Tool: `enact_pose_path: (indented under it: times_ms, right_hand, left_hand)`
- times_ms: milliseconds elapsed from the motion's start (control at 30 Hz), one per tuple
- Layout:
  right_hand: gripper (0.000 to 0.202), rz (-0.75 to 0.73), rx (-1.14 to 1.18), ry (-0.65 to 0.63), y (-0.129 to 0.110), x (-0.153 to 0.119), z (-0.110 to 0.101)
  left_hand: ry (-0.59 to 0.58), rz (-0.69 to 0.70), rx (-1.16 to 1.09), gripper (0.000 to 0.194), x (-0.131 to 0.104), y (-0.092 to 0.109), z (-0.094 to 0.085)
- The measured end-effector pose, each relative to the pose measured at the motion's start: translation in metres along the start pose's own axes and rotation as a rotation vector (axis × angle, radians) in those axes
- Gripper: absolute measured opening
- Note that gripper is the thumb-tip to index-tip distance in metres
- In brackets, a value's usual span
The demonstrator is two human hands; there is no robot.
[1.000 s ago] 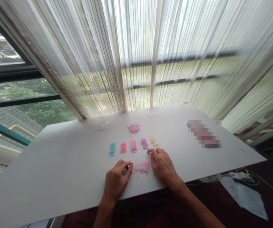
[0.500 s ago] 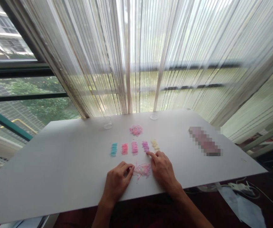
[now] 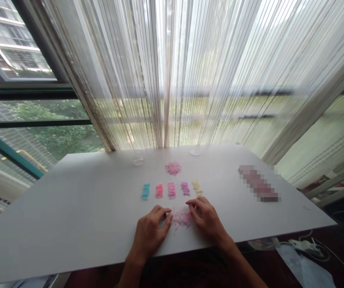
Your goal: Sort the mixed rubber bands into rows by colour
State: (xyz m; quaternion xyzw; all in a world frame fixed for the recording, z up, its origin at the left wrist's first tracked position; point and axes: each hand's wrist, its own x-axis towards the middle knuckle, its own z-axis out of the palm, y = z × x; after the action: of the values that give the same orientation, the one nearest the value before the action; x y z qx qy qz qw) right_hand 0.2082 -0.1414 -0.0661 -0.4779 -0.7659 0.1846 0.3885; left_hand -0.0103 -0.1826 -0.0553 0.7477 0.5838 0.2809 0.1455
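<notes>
A mixed heap of small rubber bands [image 3: 181,218], mostly pink, lies between my two hands. My left hand [image 3: 153,229] rests at its left edge, thumb and forefinger tips brought together; anything pinched there is too small to make out. On the heap's right side, my right hand [image 3: 206,218] has its forefinger stretched out and thumb apart, with nothing visible in it. Beyond them runs a row of sorted bands: a teal group [image 3: 146,191], a coral group [image 3: 159,191], a pink group [image 3: 171,190], a purple group [image 3: 185,188] and a pale yellow group [image 3: 197,188].
Farther back on the white table [image 3: 78,216] sits another mixed pile of bands [image 3: 173,168]. Two clear containers, a left one [image 3: 138,159] and a right one [image 3: 195,152], stand near the curtain [image 3: 130,80]. A blurred-out reddish object [image 3: 258,183] lies at right.
My right hand has drawn back from the purple group toward the near heap. My left hand stays at the heap's left edge. The whole view has shifted slightly.
</notes>
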Motion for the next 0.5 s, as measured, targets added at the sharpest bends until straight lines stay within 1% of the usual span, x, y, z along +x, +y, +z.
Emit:
enact_pose_path:
  times_ms: [167, 333, 500]
  right_hand:
    - [0.019, -0.052, 0.043, -0.039, -0.004, 0.001, -0.003]
    - [0.017, -0.066, 0.029, -0.027, -0.003, 0.001, -0.001]
    - [0.018, -0.064, 0.028, -0.016, 0.0, 0.0, 0.001]
  left_hand:
    - [-0.027, -0.062, 0.044, 0.023, 0.008, 0.004, -0.006]
    - [-0.153, -0.127, 0.197, 0.017, 0.028, 0.016, -0.016]
    - [-0.21, -0.147, 0.345, 0.017, 0.04, 0.031, -0.011]
